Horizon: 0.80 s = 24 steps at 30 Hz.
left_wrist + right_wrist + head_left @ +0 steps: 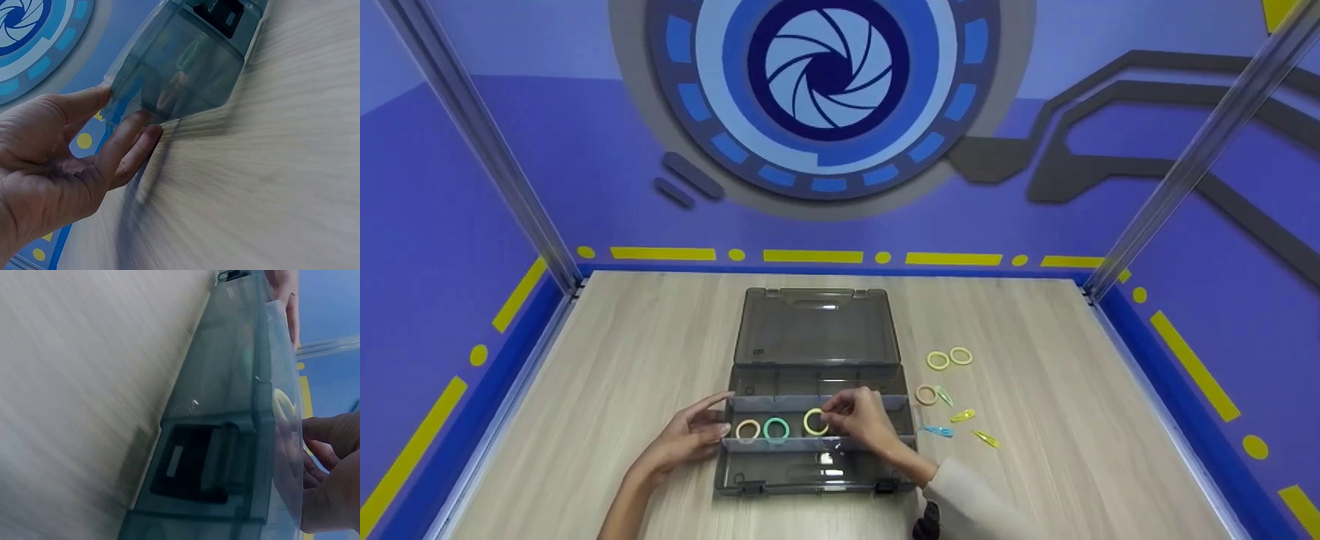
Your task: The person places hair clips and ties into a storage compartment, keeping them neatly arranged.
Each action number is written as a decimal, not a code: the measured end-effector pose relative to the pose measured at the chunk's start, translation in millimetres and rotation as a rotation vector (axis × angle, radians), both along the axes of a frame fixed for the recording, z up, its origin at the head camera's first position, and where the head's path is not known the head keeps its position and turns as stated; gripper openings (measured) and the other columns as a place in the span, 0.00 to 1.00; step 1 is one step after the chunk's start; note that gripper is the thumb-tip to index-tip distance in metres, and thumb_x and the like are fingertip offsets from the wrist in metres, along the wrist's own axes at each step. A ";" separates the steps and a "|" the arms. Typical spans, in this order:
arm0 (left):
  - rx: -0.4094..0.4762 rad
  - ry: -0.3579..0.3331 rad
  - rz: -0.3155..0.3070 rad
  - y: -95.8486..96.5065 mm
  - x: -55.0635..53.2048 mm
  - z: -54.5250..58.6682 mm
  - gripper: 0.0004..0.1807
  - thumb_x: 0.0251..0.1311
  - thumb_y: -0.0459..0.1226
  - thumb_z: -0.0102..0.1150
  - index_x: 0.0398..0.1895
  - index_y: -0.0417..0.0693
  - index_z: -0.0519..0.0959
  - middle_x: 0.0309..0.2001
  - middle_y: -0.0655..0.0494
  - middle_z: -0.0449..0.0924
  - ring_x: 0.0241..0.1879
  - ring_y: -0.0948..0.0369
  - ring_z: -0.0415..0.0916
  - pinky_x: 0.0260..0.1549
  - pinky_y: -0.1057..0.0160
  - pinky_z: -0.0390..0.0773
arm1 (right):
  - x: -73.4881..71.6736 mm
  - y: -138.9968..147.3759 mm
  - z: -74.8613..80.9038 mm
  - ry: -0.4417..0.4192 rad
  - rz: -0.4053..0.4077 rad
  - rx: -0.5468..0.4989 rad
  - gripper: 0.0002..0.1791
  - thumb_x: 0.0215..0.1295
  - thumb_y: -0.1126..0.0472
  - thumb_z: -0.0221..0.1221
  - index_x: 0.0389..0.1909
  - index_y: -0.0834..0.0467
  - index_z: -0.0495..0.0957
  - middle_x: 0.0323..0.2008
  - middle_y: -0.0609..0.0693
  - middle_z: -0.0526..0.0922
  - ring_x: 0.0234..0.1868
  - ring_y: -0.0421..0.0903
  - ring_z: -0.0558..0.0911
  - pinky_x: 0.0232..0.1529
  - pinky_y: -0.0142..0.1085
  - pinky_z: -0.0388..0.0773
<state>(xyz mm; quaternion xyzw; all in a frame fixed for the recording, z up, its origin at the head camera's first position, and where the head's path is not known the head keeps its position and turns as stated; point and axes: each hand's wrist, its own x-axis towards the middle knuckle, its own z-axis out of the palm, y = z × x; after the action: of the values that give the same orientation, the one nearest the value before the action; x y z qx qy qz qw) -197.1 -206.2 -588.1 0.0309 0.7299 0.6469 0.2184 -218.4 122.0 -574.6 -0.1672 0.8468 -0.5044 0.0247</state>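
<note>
A smoky, see-through plastic box point(817, 330) lies on the table with its lid folded back. Across its middle runs a clear compartment holding a peach hair tie point(737, 431) and a green hair tie point(766, 430). My right hand point(864, 421) pinches a yellow hair tie point(806, 421) over the right part of this compartment. Through the clear wall, the right wrist view shows the tie upright by the fingertips. My left hand point(682, 442) touches the box's left end with extended fingers and thumb, seen at the corner of the box point(185, 73) in the left wrist view.
Right of the box lie two yellow hair ties point(928, 361), a peach hair tie point(918, 396), a green hair clip point(944, 396), a blue hair clip point(939, 431) and two yellow hair clips point(963, 415). Black latches point(886, 487) line the box's front edge. Blue panels surround the table.
</note>
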 end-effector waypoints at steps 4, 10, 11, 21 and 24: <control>-0.020 -0.020 0.018 1.7 -0.4 0.2 0.36 0.70 0.40 0.62 0.79 0.47 0.61 0.65 0.34 0.69 0.55 0.54 0.78 0.53 0.55 0.82 | 2.4 -6.4 -4.5 0.053 0.017 0.068 0.02 0.57 0.71 0.70 0.29 0.67 0.87 0.25 0.58 0.89 0.23 0.38 0.84 0.26 0.24 0.78; -0.012 -0.009 0.013 1.2 0.2 0.2 0.37 0.71 0.40 0.61 0.79 0.46 0.60 0.65 0.33 0.69 0.54 0.54 0.78 0.52 0.56 0.82 | 3.2 -10.5 -6.3 0.111 0.036 0.123 0.02 0.55 0.73 0.70 0.27 0.67 0.86 0.23 0.57 0.88 0.23 0.36 0.81 0.26 0.24 0.76; -0.008 -0.007 0.009 1.0 0.3 0.0 0.37 0.71 0.40 0.61 0.79 0.46 0.60 0.65 0.33 0.69 0.54 0.55 0.78 0.52 0.56 0.82 | 2.9 -10.4 -5.7 0.116 0.040 0.132 0.02 0.54 0.73 0.70 0.27 0.67 0.86 0.23 0.57 0.88 0.23 0.37 0.82 0.26 0.25 0.76; 0.014 0.008 0.004 0.5 0.2 -0.8 0.35 0.72 0.39 0.60 0.79 0.47 0.60 0.65 0.34 0.68 0.52 0.56 0.76 0.48 0.57 0.82 | -2.9 -11.7 -5.7 0.076 0.069 0.144 0.03 0.53 0.76 0.69 0.27 0.67 0.86 0.24 0.58 0.88 0.23 0.36 0.81 0.25 0.25 0.76; 0.013 0.004 0.004 0.2 1.2 -1.4 0.35 0.71 0.39 0.60 0.79 0.47 0.60 0.65 0.34 0.68 0.53 0.56 0.76 0.49 0.57 0.82 | -3.6 -14.2 -7.5 0.081 0.069 0.151 0.03 0.51 0.77 0.69 0.27 0.68 0.86 0.23 0.58 0.88 0.23 0.36 0.80 0.25 0.25 0.76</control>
<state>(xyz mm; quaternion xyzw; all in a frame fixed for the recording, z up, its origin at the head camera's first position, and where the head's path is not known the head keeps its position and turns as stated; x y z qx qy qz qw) -195.9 -205.9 -589.5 0.0320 0.7262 0.6521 0.2156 -222.1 107.8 -582.2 -0.2144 0.8764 -0.4308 0.0202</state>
